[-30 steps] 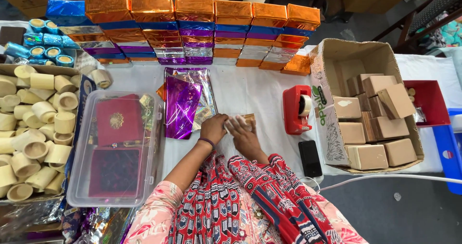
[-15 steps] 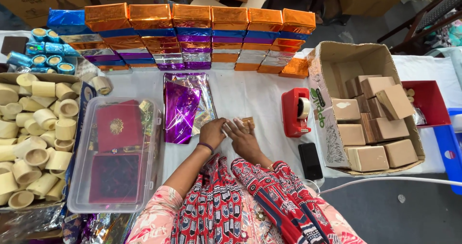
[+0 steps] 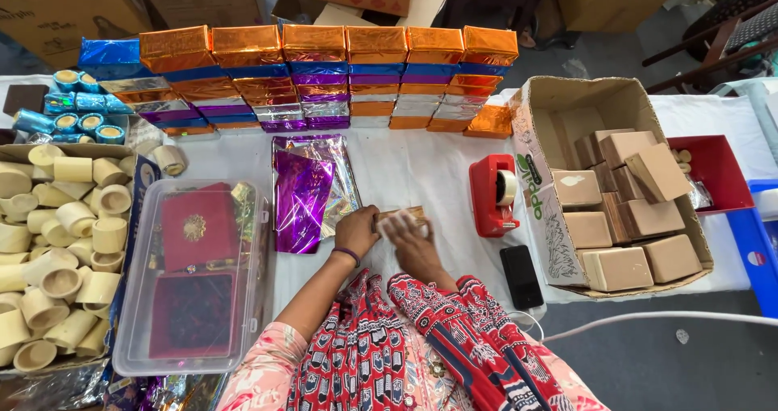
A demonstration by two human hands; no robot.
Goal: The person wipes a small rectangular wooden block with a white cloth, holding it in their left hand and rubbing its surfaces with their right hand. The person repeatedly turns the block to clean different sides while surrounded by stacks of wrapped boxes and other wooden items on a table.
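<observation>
Left hand [image 3: 356, 231]: it rests on the left end of the small brown block [image 3: 399, 215]. The fingers are curled onto the block and press it down on the white tabletop [image 3: 421, 172].
Right hand [image 3: 409, 237]: it lies over the right side of the same block. The hand looks blurry, so I cannot tell if its fingers pinch the block or just lie flat on it.
Small brown block: it sits on the tabletop right in front of the person, under both hands, just right of the purple foil sheets [image 3: 304, 196].
How to do it well: I think one hand should hold the block still while the other works, and both should press gently so the block does not slide.
Clear tub [image 3: 134, 297]: near and left of the hands, with a red box [image 3: 197, 229] and a dark red box [image 3: 190, 314] inside.
Black phone [image 3: 521, 275]: near and right, flat on the tabletop, close to the right arm. Keep the elbow off it.
Red tape holder [image 3: 494, 196]: just right of the hands, easy to reach.
Cardboard box [image 3: 559, 103]: farther right, full of plain brown blocks [image 3: 616, 269] like the one in hand.
Cream clay cups [image 3: 57, 249]: a big pile far left.
Blue foil rolls [image 3: 69, 115]: far left, behind the cups.
Foil-wrapped boxes [image 3: 324, 74]: a long stack of orange, blue, purple and silver ones along the far side.
</observation>
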